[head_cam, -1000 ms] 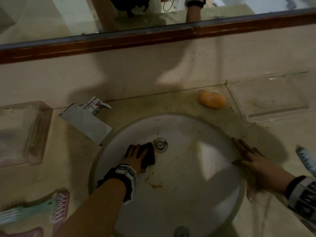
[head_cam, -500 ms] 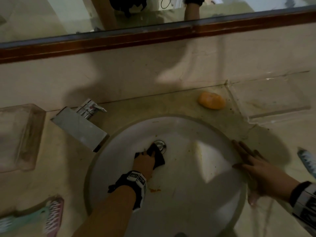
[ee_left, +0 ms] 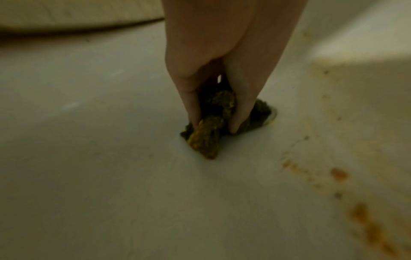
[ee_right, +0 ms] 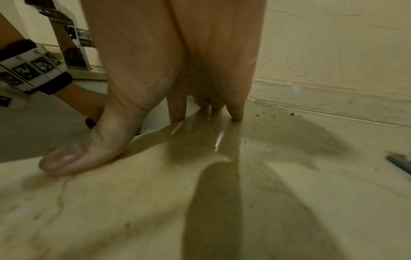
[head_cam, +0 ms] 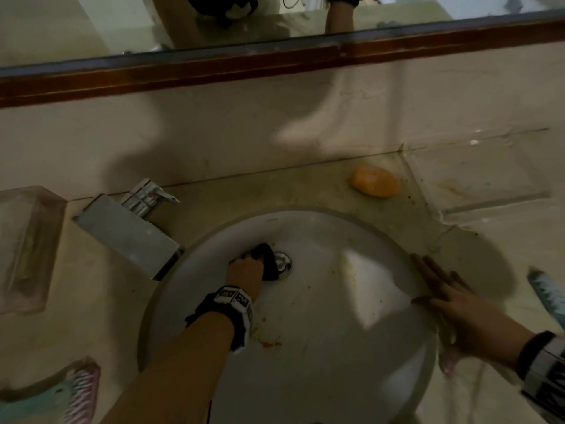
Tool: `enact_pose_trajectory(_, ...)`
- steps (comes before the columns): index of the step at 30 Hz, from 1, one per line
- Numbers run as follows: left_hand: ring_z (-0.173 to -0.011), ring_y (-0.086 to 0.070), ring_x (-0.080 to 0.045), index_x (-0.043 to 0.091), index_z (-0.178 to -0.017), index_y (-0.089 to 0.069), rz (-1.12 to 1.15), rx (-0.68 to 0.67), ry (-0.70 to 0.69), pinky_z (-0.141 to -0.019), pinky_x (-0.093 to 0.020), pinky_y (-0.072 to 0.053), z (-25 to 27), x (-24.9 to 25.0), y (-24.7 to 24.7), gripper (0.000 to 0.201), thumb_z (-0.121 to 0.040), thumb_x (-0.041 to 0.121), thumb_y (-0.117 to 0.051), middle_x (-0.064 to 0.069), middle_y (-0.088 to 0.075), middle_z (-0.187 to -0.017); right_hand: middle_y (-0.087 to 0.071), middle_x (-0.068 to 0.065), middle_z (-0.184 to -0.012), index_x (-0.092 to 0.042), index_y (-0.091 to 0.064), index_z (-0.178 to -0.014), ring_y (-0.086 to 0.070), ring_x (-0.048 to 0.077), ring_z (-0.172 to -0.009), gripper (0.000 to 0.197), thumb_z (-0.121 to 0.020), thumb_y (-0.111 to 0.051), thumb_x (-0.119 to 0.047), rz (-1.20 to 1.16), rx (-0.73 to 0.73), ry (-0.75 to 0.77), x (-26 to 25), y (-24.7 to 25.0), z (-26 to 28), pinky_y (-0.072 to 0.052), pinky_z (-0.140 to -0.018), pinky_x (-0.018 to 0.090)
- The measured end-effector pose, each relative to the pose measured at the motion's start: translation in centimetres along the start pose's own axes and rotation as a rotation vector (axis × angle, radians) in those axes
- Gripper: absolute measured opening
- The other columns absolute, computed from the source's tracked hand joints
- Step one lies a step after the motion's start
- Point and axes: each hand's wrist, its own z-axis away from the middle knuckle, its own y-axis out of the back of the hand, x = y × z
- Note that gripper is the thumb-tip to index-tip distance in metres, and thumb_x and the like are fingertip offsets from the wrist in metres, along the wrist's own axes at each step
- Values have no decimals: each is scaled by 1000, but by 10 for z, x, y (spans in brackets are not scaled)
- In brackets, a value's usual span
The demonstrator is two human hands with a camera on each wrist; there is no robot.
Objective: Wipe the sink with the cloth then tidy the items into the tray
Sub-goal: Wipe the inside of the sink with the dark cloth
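The round white sink (head_cam: 321,377) fills the lower middle of the head view, with orange stains on its floor and right wall. My left hand (head_cam: 246,272) grips a dark bunched cloth (head_cam: 269,261) and presses it onto the sink floor just left of the drain (head_cam: 282,264). In the left wrist view the cloth (ee_left: 213,128) shows yellow smears between my fingers (ee_left: 191,105). My right hand (head_cam: 452,304) lies flat with straight fingers on the sink's right rim and the counter (ee_right: 289,176). A clear tray (head_cam: 477,175) sits at the back right.
An orange soap bar (head_cam: 375,180) lies beside the clear tray. A chrome tap (head_cam: 131,231) overhangs the sink's left rim. Another clear container (head_cam: 27,246) stands far left. A teal and pink brush (head_cam: 61,396) lies bottom left, a striped tube (head_cam: 547,292) at the right edge.
My left hand has bunched the cloth and pushed it further back and right, up against the drain. My right hand has stayed on the rim.
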Motion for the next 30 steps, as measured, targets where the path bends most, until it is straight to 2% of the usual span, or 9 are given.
enact_pose_trajectory(8, -122, -54, -27, 2, -121, -58, 77, -211, -63, -98, -31, -45, 26, 16, -4, 30, -97, 15, -47, -14, -58, -130, 19, 0, -159, -27, -54, -108, 17, 16, -146, 93, -46, -38, -95, -12, 55, 41, 0, -1, -1, -35, -87, 64)
enact_pose_trajectory(11, -120, -57, -28, 3, -98, -64, 118, -250, -84, -81, -26, -50, 44, 21, -3, 17, -94, 12, -50, -17, -64, -104, 19, 1, -158, -23, -63, -102, 12, 21, -147, 95, -48, -35, -96, 34, 44, 35, 1, -2, -2, -39, -85, 63)
enact_pose_trajectory(16, -116, -58, -28, 3, -119, -59, 87, -122, -24, -95, -33, -47, 59, 9, 5, 28, -95, 13, -46, -15, -60, -126, 20, 2, -158, -23, -67, -98, -19, 30, -134, 93, -46, -32, -93, 96, 4, 7, 3, -2, -2, -42, -82, 64)
enact_pose_trajectory(20, -132, -45, -24, 1, -113, -56, -7, -223, -8, -108, -29, -34, 63, 2, -8, 26, -101, 13, -37, -13, -47, -142, 5, 3, -157, -27, -58, -102, -29, 46, -133, 85, -44, -39, -86, 81, -16, -6, 2, -1, -2, -42, -81, 71)
enact_pose_trajectory(23, -121, -50, -16, 1, -135, -46, 29, -319, -59, -107, -26, -33, 70, 12, -19, 37, -102, 14, -33, -8, -60, -120, 25, -6, -156, -21, -67, -108, -12, 45, -138, 102, -40, -41, -92, 40, -37, -24, 6, -4, -1, -31, -97, 67)
enact_pose_trajectory(25, -113, -58, -22, 1, -125, -58, 104, -378, -104, -100, -31, -44, 73, 27, -23, 34, -100, 18, -41, -13, -63, -121, 14, 3, -158, -18, -70, -105, -16, 49, -136, 106, -41, -38, -96, 44, -22, -9, 7, -4, 0, -32, -94, 69)
enact_pose_trajectory(27, -83, -59, -23, 0, -91, -67, 124, -439, -167, -84, -32, -52, 76, 46, -23, 29, -97, 20, -47, -19, -66, -100, -10, 19, -153, -16, -72, -102, -23, 51, -132, 103, -39, -43, -93, 60, -67, -26, 3, 0, -2, -36, -89, 70)
enact_pose_trajectory(28, -75, -54, -22, 4, -74, -60, 127, -469, -202, -79, -32, -53, 78, 55, -22, 30, -96, 21, -49, -19, -62, -87, -17, 24, -150, -16, -72, -101, -24, 50, -131, 102, -38, -45, -92, 64, -70, -44, 3, -1, -2, -36, -88, 70)
enact_pose_trajectory(30, -80, -51, -21, 9, -74, -51, 130, -506, -261, -89, -38, -53, 82, 68, -15, 23, -92, 22, -54, -14, -58, -78, -21, 25, -149, -17, -72, -99, -25, 48, -131, 102, -40, -41, -94, 69, -116, -65, 1, 1, -2, -38, -85, 70)
